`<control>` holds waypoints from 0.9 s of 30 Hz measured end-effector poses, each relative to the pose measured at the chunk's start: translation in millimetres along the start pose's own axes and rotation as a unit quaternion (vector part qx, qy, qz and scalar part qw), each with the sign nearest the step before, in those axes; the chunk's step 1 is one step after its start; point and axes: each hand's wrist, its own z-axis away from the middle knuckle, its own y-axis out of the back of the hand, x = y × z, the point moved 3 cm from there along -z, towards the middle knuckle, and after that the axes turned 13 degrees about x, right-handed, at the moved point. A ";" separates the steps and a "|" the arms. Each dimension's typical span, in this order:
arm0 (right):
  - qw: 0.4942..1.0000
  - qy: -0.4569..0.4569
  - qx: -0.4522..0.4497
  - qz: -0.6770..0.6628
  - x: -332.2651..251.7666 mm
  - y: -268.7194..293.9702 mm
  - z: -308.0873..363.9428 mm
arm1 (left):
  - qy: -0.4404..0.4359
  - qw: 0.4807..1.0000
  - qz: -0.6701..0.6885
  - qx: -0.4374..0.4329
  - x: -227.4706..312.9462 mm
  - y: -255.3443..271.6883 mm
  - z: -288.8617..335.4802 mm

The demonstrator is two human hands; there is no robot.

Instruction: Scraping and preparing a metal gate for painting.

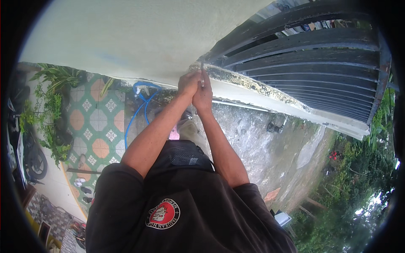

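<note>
Both my arms reach forward, and my hands meet at the corner where a pale wall (139, 38) ends beside a low ledge (249, 84). My right hand (203, 97) is closed round a slim, greyish, stick-like tool (202, 80), whose tip points up toward the end of the ledge. Its exact kind is too small to tell. Pressed against the right hand, my left hand (188, 85) is closed too, its fingers curled near the tool. What the left fingers hold, if anything, is hidden. Dark, mouldy stains mark the ledge's top.
Dark slatted fencing (303, 63) rises along the ledge on the right. A blue hose (137, 111) hangs from a tap area below the wall. Green patterned tiles (97, 122) lie left, worn concrete (249, 139) right. Plants (50, 122) and a motorcycle wheel (36, 162) stand far left.
</note>
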 end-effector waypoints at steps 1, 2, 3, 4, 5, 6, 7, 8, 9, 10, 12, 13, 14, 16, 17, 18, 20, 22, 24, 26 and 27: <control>0.996 -0.071 -0.019 -0.041 11.0 1.9 -2.4 | 0.048 0.997 0.067 -0.012 0.8 -6.3 9.5; 0.996 -0.072 -0.023 -0.040 11.5 0.6 -1.1 | 0.095 0.986 0.134 -0.016 -3.4 -5.0 15.0; 0.995 -0.077 -0.019 -0.065 11.8 -0.5 -1.3 | 0.098 0.985 0.138 -0.026 -6.3 -5.5 11.4; 0.992 -0.082 -0.014 -0.090 12.1 -1.3 -1.8 | 0.099 0.985 0.140 -0.023 -6.9 -5.8 8.5; 0.993 -0.081 -0.013 -0.090 13.7 -3.9 -2.8 | 0.086 0.989 0.121 -0.025 -7.0 -8.2 3.3; 0.991 -0.081 -0.002 -0.103 15.1 -6.8 -3.2 | 0.073 0.992 0.103 -0.027 -7.6 -10.8 -1.0; 0.990 -0.080 0.009 -0.116 16.8 -7.6 -3.9 | 0.072 0.991 0.106 -0.028 -9.3 -13.7 -4.1; 0.990 -0.079 0.001 -0.115 9.7 -11.6 -0.9 | 0.098 0.989 0.105 -0.018 -12.9 -9.1 -8.7; 0.979 -0.142 -0.008 -0.148 6.3 -15.2 3.6 | 0.125 0.986 0.106 -0.008 -17.4 -3.4 -12.4; 0.962 -0.205 -0.019 -0.179 3.3 -19.8 9.7 | 0.126 0.986 0.112 0.000 -21.5 2.7 -15.8; 0.966 -0.187 -0.016 -0.179 6.3 -15.3 8.0 | 0.129 0.987 0.095 0.002 -18.3 -5.6 -12.6; 0.968 -0.172 -0.012 -0.181 8.0 -13.2 7.4 | 0.129 0.987 0.100 0.003 -18.0 -8.6 -9.9; 0.968 -0.167 -0.017 -0.184 7.7 -16.8 4.6 | 0.083 0.994 0.068 0.014 -15.6 -7.4 -12.9; 0.954 -0.181 0.011 -0.239 18.9 -17.5 -8.6 | 0.036 0.999 0.035 0.013 1.4 -14.5 -12.8; 0.917 -0.267 -0.093 -0.281 15.9 -11.3 -6.3 | 0.113 0.994 -0.007 0.012 4.0 -8.7 -8.8; 0.919 -0.266 -0.084 -0.279 19.2 5.9 -14.7 | 0.181 0.982 -0.051 -0.002 21.4 -15.4 2.9; 0.812 -0.422 -0.175 -0.362 17.5 15.6 -17.6 | 0.196 0.978 -0.069 0.033 39.3 -14.4 25.2; 0.855 -0.366 -0.205 -0.303 -6.9 13.4 2.8 | 0.082 0.991 -0.061 0.087 12.9 7.2 11.7; 0.918 -0.288 -0.192 -0.193 -7.8 15.3 6.5 | 0.063 0.996 -0.031 0.055 6.7 10.3 16.2; 0.930 -0.273 -0.162 -0.187 -9.6 12.3 14.3 | 0.043 0.999 0.012 0.019 5.8 17.6 16.6; 0.913 -0.301 -0.152 -0.229 -7.8 10.4 14.4 | 0.042 0.999 0.001 0.005 10.4 17.9 17.7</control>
